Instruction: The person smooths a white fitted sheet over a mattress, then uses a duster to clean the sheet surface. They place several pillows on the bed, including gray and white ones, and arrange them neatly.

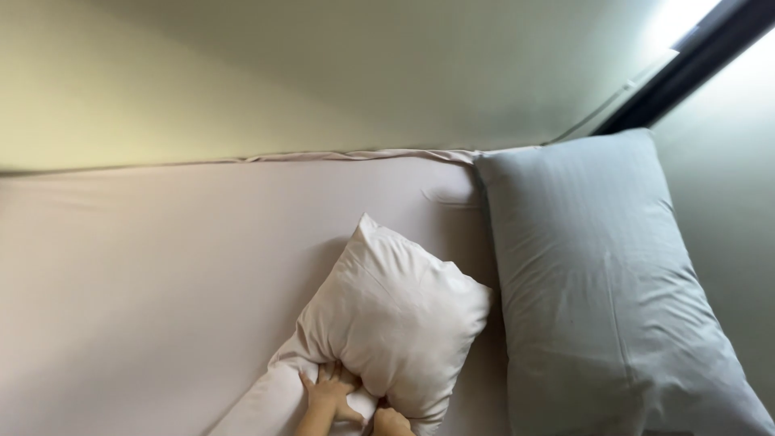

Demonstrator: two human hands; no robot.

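Frame edge cuts off both hands (355, 404) and wrists.

The small pillow (395, 319) is lying on the bed (161, 274), near its front edge and right of its middle. Right of the small pillow, just beside it and partly against it, the big pillow (597, 282) is lying lengthwise, reaching from the front edge back to the wall (323, 73). Behind the small pillow, the bed is running back to the wall, which is standing along the bed's far edge. In front of the small pillow, at its near lower end, the left hand (329, 396) and right hand (391, 421) are pressing into it, side by side.
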